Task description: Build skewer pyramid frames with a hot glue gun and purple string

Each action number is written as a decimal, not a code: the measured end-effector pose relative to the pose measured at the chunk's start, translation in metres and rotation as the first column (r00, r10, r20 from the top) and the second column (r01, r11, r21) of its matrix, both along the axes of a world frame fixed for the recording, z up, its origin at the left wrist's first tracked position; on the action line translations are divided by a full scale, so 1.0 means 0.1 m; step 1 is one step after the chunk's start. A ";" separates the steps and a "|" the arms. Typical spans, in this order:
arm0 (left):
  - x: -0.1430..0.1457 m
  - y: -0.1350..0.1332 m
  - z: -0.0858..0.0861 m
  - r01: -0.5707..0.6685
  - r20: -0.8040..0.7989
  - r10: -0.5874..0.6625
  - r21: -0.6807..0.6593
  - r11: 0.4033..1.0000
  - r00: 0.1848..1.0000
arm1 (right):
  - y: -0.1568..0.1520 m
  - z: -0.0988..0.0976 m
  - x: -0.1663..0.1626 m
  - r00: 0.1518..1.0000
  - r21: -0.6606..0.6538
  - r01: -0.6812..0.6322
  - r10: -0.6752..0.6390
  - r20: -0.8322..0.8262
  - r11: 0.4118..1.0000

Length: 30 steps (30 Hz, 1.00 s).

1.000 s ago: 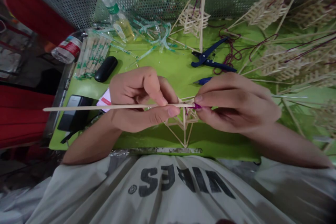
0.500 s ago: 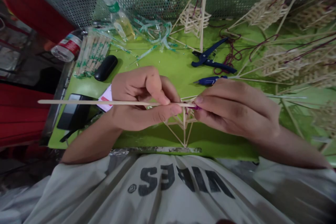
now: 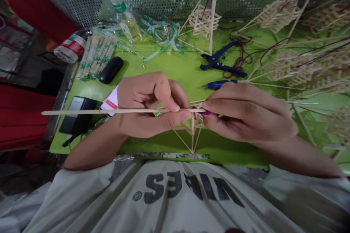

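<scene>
My left hand [image 3: 149,103] pinches a long wooden stick [image 3: 82,111] between thumb and forefinger; the stick runs out level to the left. My right hand [image 3: 246,114] is closed in a pinch at the stick's right end, on a bit of purple thread [image 3: 206,112]. Under both hands lies a small frame of thin sticks [image 3: 191,134] on the green table [image 3: 177,69], partly hidden by my fingers.
Blue pliers [image 3: 218,62] and a blue-handled tool [image 3: 217,84] lie behind my hands. Finished stick frames [image 3: 205,20] with dark red cord stand at the back and right. At left are a black case [image 3: 111,70], wrapped stick packs [image 3: 95,58], two bottles [image 3: 124,16] and a black adapter [image 3: 75,114].
The stick's left end rose a little, then dropped back. Both hands stay pinched at the same joint, with only slight shifts of the right fingers.
</scene>
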<state>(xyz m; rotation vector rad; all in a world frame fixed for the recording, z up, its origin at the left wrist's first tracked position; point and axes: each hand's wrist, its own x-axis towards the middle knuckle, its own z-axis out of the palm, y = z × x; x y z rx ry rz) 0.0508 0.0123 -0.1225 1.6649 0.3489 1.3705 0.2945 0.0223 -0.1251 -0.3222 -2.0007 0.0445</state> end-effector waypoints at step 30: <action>-0.01 0.04 -0.10 -0.018 0.034 0.017 0.038 0.999 0.999 | 0.06 0.03 -0.01 1.000 0.001 -0.025 0.025 0.015 1.000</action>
